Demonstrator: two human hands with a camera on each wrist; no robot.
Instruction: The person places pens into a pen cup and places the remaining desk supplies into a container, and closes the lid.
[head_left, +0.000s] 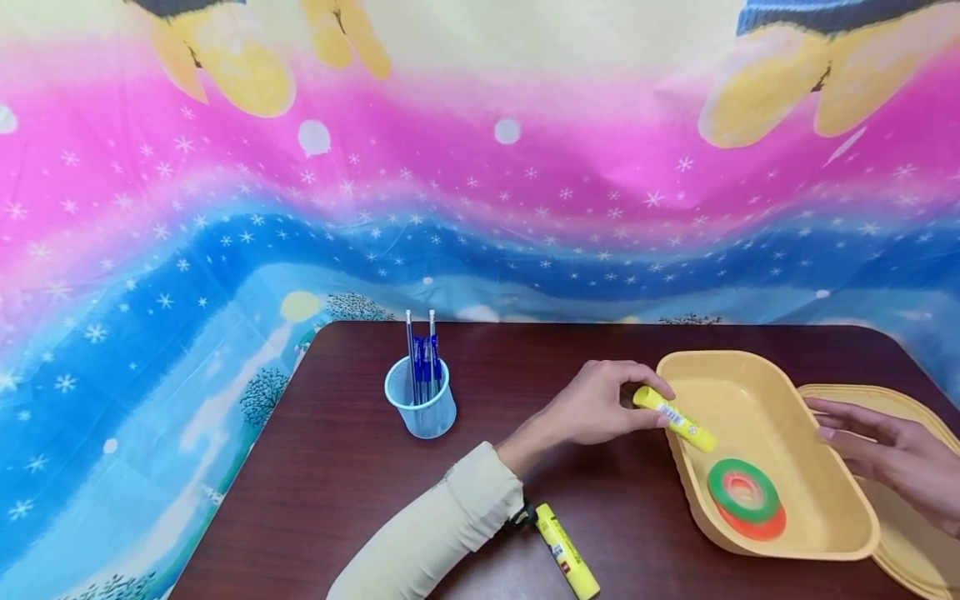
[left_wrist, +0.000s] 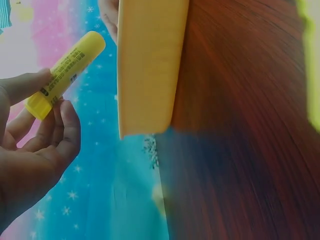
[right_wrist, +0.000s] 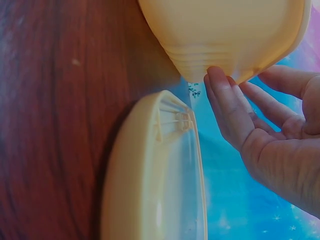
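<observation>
My left hand (head_left: pixel 600 404) pinches a yellow glue stick (head_left: pixel 675 418) between thumb and fingers, tilted over the left rim of a pale yellow plastic box (head_left: pixel 735 367). The same glue stick (left_wrist: pixel 70 72) shows in the left wrist view, its printed label facing the camera. Inside the box lie a green tape roll (head_left: pixel 723 487) and an orange-red tape roll (head_left: pixel 757 529), the green partly on top. At the box's right side, my right hand (head_left: pixel 900 454) touches the wall with fairly straight fingers (right_wrist: pixel 232 110).
A matching lid (head_left: pixel 918 533) lies right of the box, partly under it in the head view. Another yellow glue stick (head_left: pixel 566 554) rests near the left forearm. A light blue mesh cup (head_left: pixel 427 417) with several pens and pencils stands farther left on the dark wooden table (head_left: pixel 322 467).
</observation>
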